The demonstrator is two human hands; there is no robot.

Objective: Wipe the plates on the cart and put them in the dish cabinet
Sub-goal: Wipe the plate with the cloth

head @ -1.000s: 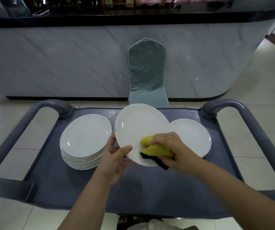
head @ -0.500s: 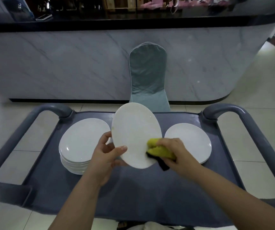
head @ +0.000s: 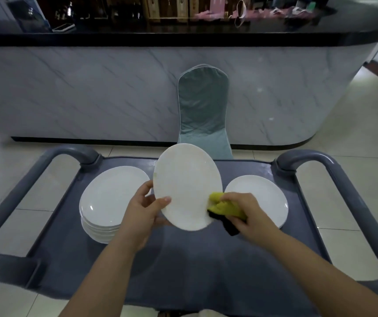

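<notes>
**Plate held tilted above cart, cloth on its lower right edge**

The person stands at a grey cart (head: pixel 194 259), both bare forearms reaching in. The left hand (head: pixel 144 211) grips a white plate (head: pixel 185 186) at its lower left rim, with the thumb on the face and the fingers curled behind. The plate is lifted clear of the cart deck and tilted up toward the person, over the middle of the cart.

The right hand (head: pixel 245 211) is closed round a bunched yellow cloth (head: pixel 224 205) with a dark underside. The cloth is pressed against the plate's lower right edge.

A stack of white plates (head: pixel 108 197) sits on the deck's left side, just beside the left hand. The right-side plate (head: pixel 258 195) lies flat on the deck, partly behind the right hand. I cannot tell if more plates lie under it.

The cart has looped grey handles at both ends; the left handle (head: pixel 12 202) is well apart from the plates.

Past the cart, a chair in a teal cover (head: pixel 202 110) stands against a marble-look counter (head: pixel 92 92) with a dark top. The floor (head: pixel 354 138) is pale tile.
</notes>
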